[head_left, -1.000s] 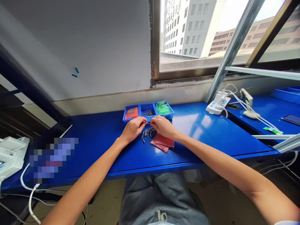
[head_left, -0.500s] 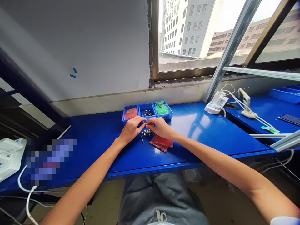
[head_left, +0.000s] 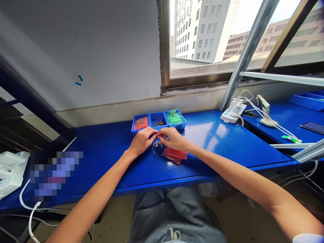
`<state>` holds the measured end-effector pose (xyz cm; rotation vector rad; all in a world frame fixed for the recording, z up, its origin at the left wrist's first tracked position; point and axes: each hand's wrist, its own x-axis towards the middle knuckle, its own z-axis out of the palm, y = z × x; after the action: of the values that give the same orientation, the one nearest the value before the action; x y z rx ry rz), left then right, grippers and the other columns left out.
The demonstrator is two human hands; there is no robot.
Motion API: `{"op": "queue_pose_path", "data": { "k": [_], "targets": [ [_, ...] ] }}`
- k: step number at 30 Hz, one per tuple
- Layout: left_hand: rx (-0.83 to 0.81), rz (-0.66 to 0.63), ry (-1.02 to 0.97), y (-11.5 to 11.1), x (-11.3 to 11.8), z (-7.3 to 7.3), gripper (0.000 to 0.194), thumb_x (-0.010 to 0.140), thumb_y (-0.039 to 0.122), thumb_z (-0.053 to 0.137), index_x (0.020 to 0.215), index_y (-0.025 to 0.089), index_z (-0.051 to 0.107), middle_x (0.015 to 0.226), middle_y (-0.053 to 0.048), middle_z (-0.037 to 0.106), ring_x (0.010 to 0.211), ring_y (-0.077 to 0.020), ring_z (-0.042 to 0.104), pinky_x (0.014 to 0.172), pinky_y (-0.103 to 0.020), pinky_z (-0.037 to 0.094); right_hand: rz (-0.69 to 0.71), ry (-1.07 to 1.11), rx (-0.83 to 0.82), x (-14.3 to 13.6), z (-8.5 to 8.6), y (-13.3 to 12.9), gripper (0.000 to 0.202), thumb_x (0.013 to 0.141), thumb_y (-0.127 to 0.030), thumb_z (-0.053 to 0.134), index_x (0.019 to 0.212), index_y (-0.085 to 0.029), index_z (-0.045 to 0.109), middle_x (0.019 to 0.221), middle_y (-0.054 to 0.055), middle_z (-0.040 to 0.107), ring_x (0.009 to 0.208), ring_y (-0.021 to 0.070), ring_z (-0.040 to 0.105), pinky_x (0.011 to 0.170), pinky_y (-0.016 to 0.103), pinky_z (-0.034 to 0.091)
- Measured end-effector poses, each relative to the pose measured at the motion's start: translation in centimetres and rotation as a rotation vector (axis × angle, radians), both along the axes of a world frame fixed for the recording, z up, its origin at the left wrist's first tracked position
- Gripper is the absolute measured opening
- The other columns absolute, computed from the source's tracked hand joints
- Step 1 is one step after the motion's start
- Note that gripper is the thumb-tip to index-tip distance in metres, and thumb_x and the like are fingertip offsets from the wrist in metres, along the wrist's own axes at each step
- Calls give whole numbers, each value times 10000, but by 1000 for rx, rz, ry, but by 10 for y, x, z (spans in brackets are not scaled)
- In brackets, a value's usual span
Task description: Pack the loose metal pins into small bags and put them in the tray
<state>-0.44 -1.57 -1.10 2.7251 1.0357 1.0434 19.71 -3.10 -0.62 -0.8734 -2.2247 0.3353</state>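
Observation:
My left hand and my right hand meet fingertip to fingertip over the bench, just in front of the bins. Both are closed in a pinch; whatever sits between the fingers is too small and covered to name. Below them lies a loose pile of small metal pin-like parts, partly hidden by my right hand. Flat red plastic bags lie under my right wrist. Behind the hands stand three joined blue bins: red bags at left, more small metal parts in the middle, green bags at right.
The blue bench runs along the wall. A white power strip with cables stands at its far right, beside a metal frame post. A phone lies on the neighbouring table. White packaging is at far left, next to a blurred-out patch.
My fingertips have drawn slightly closer together over the pile. The arms, bags and bins stay almost where they were; the view has shifted a little.

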Motion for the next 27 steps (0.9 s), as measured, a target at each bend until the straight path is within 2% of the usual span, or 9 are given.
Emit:
{"op": "queue_pose_path", "data": {
  "k": [2,7,11,14,19,24,27],
  "targets": [
    [4,0,-12,0,1,0,195,984,230,544,1054,182,720,1013,-75,734,921,-199,699,852,-330,552,-19,24,-12,1,1,1,141,903,-98,578,821,-148,680,763,21,699,712,126,607,704,241,416],
    [-46,-14,-135,-2,4,3,194,962,263,597,1056,183,747,1020,-74,747,879,-183,705,803,-308,566,-174,57,-25,5,1,7,149,876,-56,579,851,-136,703,811,41,713,749,134,617,723,252,430],
    [-223,-21,-270,-3,5,3,201,923,339,658,1042,187,716,954,-50,772,829,-185,731,774,-309,597,-120,108,-127,7,0,9,164,861,-44,605,888,-145,731,817,30,740,751,133,641,719,246,448],
    [-277,-18,-331,-2,6,2,216,892,396,700,945,187,697,905,-38,772,808,-190,737,772,-313,607,-77,133,-167,6,-1,8,130,888,-91,624,875,-143,741,794,26,742,720,127,637,681,234,437],
    [-313,2,-327,-1,4,4,207,943,386,638,939,201,731,850,-23,779,759,-182,735,720,-292,588,-93,109,-104,7,0,8,156,925,-136,613,837,-150,741,771,21,733,676,113,596,652,230,398],
    [-174,9,-194,-2,4,5,184,950,336,630,967,200,753,977,-44,789,881,-204,735,796,-304,562,-118,144,-63,9,2,13,154,919,-124,604,827,-152,725,731,4,704,631,96,550,628,220,377],
    [-207,-4,-158,-3,4,5,205,951,325,630,1089,207,726,941,-29,783,808,-186,724,750,-283,548,-99,146,-75,7,4,11,151,920,-128,612,815,-157,716,734,1,708,627,92,549,630,216,383]
  ]
}}
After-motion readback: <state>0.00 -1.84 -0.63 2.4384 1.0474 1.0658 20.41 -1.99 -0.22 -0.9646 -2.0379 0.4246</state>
